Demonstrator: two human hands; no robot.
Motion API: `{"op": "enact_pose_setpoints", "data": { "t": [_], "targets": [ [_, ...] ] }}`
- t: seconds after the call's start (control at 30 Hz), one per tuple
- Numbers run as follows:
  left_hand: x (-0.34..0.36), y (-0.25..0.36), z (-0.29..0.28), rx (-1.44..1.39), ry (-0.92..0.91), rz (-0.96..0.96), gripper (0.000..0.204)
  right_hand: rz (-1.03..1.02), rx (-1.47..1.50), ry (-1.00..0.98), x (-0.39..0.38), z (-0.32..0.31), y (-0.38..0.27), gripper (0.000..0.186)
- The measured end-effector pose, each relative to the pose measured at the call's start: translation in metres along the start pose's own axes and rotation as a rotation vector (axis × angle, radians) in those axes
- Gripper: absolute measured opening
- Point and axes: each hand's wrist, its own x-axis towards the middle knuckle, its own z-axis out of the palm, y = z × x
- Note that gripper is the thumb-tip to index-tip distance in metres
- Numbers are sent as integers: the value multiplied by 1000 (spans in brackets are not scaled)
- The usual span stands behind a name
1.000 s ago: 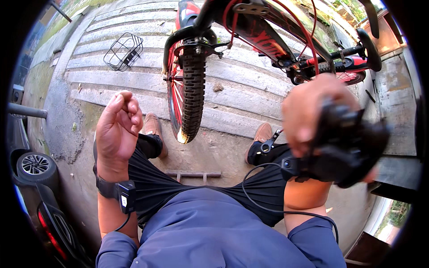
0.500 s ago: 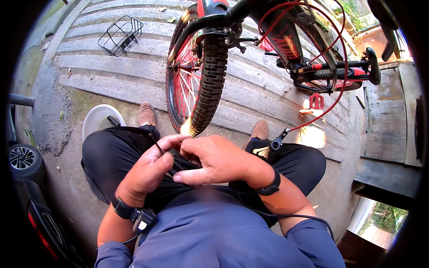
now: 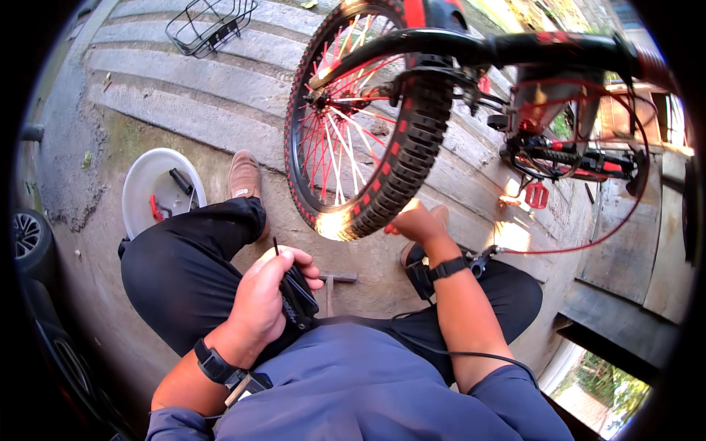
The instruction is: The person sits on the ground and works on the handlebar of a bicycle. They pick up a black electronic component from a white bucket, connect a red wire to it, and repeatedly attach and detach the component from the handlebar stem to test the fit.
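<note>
My left hand (image 3: 268, 290) is closed around a dark folded bundle (image 3: 296, 300) over my lap, and a thin black strip sticks up past the thumb. What exactly the bundle is, I cannot make out. My right hand (image 3: 415, 222) reaches forward beside the knobby front tire (image 3: 408, 158) of a black and red bicycle. Its fingers are partly hidden at the tire's lower edge, so I cannot tell if they touch it or hold anything. Red and white spokes fill the wheel. A red cable (image 3: 588, 248) loops down to a black lever (image 3: 482, 259) by my right knee.
A white basin (image 3: 132, 192) by my left knee holds a black cylinder (image 3: 180, 180) and a red item (image 3: 156, 209). Farther off lies a black wire basket (image 3: 213, 33) on concrete slabs. A metal T-shaped bar (image 3: 338, 278) lies between my feet. A car wheel (image 3: 28, 235) stands far left.
My hands have parted: the right moved forward and right to the tire, while the left stayed over my lap with the dark bundle. The bicycle's front now appears turned and farther right.
</note>
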Motion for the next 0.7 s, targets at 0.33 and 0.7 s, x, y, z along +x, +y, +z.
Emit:
{"op": "enact_pose_setpoints", "data": {
  "t": [0.33, 0.7],
  "targets": [
    [11, -1, -10, -29, 131, -29, 24, 101, 60, 304, 121, 10, 100, 25],
    [22, -4, -11, -34, 223, -64, 22, -211, -653, 351, 187, -3, 78, 35]
  ]
}}
